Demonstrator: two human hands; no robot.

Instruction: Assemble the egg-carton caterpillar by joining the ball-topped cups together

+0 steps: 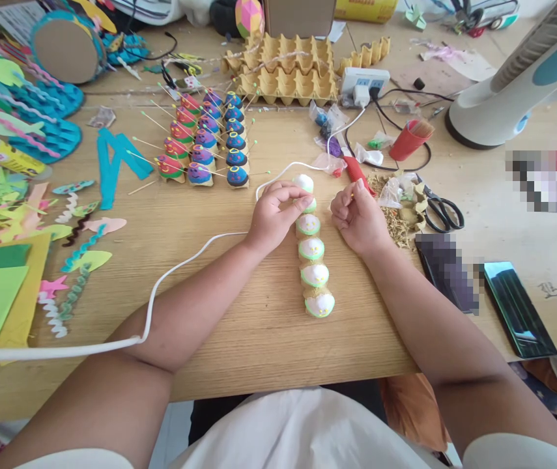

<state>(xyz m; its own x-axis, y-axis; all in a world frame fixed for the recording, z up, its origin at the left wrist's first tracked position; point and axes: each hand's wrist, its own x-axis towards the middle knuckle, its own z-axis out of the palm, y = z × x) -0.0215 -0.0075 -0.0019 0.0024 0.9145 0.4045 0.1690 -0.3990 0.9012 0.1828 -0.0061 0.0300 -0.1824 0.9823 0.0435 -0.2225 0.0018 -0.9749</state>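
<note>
A carton strip [311,249] stands mid-table between the forearms: six cups, white-topped, green-rimmed, yellow-dotted. Over its far end, the left hand [278,210] curls, thumb against fingertips; the right hand [360,218], just right, pinches likewise; I cannot tell what either holds. Far left stand three painted rows [204,139]; right, one pair of scissors [443,212], one red cup [409,139].

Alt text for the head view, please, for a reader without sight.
A person's bare left hand is pinched over the far end of a row of white, green-edged cardboard cups, the bare right hand curled beside the row. Beyond, leftward, stand red, purple and blue painted cardboard cups.
</note>
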